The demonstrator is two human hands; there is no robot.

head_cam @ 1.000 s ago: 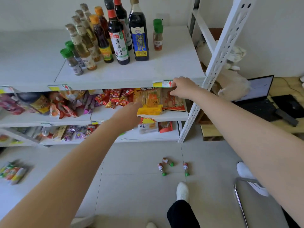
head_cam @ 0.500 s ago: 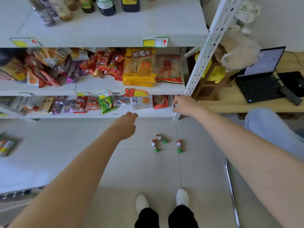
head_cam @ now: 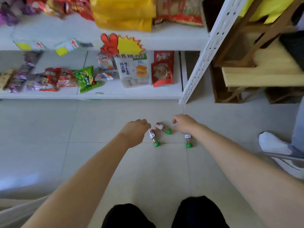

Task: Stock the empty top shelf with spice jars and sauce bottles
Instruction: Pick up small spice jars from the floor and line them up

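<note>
Head view, looking down at a pale tiled floor [head_cam: 49,145]. Compared with half a second ago, both arms reach lower and the top shelf has left the frame; only the two lower shelves of snack packets [head_cam: 85,79] remain visible, blurred. Left hand [head_cam: 134,131] hangs loosely curled, empty, its knuckles just beside the left spice jar [head_cam: 153,137]. Right hand [head_cam: 184,123] is half-closed with fingers bent downward, gripping nothing, just beside the middle spice jar [head_cam: 162,127]. The right spice jar [head_cam: 188,140] lies partly behind the right forearm. All three green-capped jars lie on their sides on the floor, close together, in front of the rack's white perforated upright [head_cam: 202,60]. A wooden bench [head_cam: 259,76] stands right of the rack. Another person's white shoe [head_cam: 273,145] shows at the right edge.
</note>
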